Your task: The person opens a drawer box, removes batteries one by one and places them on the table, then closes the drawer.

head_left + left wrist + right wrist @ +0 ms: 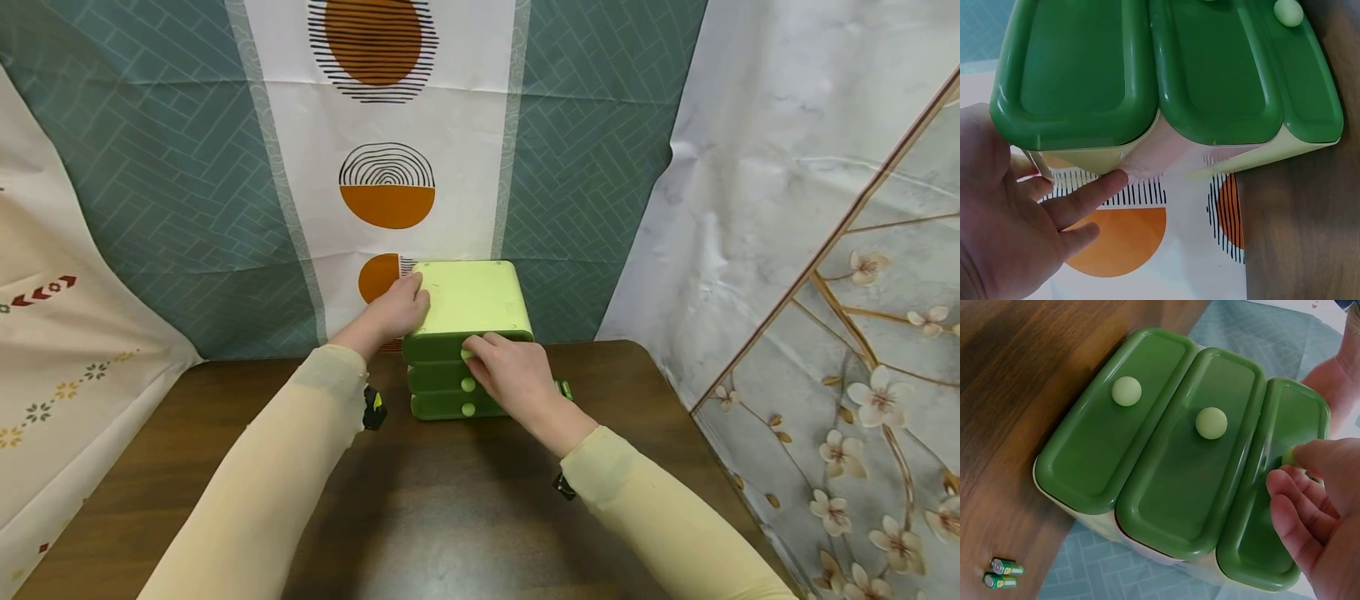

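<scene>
A small three-drawer cabinet (472, 296) with a pale green top and dark green drawer fronts stands on the table near the back cloth. My right hand (517, 379) pinches the round knob (1289, 458) of the top drawer between thumb and fingers. That drawer front (1272, 531) looks level with the two below it. Against the cabinet's upper left side rests my left hand (401, 308). In the left wrist view its fingers (1091, 197) reach loosely along the side wall, fairly straight. Light green knobs (1211, 423) show on the middle and bottom drawers.
Two small green batteries (1005, 574) lie on the brown wooden table (442, 517), to the right of the cabinet. A patterned cloth (592, 167) hangs right behind it. More cloths hang at the left and right sides.
</scene>
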Demonstrator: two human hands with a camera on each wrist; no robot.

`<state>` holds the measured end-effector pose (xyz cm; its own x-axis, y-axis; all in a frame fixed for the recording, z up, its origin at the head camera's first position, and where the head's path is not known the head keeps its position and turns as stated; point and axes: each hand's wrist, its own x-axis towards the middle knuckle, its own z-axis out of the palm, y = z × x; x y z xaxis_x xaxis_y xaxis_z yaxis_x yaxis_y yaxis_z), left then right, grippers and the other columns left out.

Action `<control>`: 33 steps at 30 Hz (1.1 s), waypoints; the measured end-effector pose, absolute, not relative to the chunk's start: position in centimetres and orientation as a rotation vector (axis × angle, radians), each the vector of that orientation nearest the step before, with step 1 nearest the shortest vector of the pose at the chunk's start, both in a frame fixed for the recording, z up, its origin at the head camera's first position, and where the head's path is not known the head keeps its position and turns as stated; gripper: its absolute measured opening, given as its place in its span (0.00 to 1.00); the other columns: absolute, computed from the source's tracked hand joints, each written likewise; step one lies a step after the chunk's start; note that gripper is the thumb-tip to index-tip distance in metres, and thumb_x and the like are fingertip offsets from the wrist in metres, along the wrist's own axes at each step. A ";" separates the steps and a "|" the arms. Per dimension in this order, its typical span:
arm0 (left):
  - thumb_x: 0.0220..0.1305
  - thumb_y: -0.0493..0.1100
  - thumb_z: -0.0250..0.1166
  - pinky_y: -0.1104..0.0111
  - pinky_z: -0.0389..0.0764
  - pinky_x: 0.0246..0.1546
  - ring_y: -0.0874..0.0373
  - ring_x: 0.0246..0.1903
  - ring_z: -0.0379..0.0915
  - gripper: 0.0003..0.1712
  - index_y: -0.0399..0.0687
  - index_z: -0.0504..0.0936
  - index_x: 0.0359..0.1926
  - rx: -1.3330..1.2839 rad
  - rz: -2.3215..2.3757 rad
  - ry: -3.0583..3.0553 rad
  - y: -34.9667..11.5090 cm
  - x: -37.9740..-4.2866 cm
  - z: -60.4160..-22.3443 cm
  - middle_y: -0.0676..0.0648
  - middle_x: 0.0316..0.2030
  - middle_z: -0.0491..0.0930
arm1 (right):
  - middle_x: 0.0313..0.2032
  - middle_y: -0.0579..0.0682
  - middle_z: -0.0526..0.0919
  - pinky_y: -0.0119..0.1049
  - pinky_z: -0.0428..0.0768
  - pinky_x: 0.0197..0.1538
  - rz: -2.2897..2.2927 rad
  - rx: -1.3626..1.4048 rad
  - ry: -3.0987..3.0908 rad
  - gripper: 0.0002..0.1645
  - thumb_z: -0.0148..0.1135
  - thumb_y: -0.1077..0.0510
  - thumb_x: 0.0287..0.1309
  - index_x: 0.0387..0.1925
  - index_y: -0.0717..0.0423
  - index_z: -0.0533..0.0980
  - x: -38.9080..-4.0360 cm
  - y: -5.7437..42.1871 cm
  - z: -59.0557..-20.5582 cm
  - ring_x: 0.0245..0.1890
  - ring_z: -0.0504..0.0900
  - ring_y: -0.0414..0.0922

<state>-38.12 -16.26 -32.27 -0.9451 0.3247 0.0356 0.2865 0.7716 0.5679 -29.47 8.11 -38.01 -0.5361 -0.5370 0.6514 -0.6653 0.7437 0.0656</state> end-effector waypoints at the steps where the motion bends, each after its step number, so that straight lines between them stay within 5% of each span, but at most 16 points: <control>1: 0.88 0.49 0.32 0.48 0.42 0.85 0.40 0.88 0.31 0.39 0.31 0.41 0.88 0.487 0.900 2.906 -16.2 -38.0 -32.3 0.31 0.88 0.38 | 0.31 0.41 0.84 0.33 0.68 0.19 0.249 0.899 -2.274 0.05 0.75 0.55 0.74 0.47 0.44 0.86 -29.5 8.1 -38.0 0.18 0.75 0.39; 26: 0.88 0.60 0.37 0.44 0.51 0.83 0.42 0.88 0.37 0.43 0.36 0.52 0.89 0.381 0.820 3.029 -14.5 -36.0 -32.1 0.35 0.88 0.42 | 0.36 0.42 0.89 0.36 0.73 0.20 0.295 0.872 -2.273 0.09 0.76 0.54 0.72 0.49 0.46 0.85 -29.5 7.9 -38.3 0.21 0.82 0.40; 33: 0.88 0.58 0.36 0.41 0.59 0.80 0.37 0.85 0.48 0.42 0.37 0.52 0.89 0.343 0.679 3.112 -14.1 -35.9 -32.5 0.35 0.88 0.45 | 0.36 0.42 0.88 0.35 0.72 0.20 0.300 0.857 -2.308 0.11 0.76 0.53 0.72 0.52 0.46 0.85 -29.3 8.0 -38.4 0.21 0.81 0.40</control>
<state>-35.88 -14.09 -32.51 -0.9751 0.1947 0.1057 0.2210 0.8872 0.4049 -29.31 8.02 -38.42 -0.5760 -0.5007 0.6462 -0.6494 0.7604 0.0104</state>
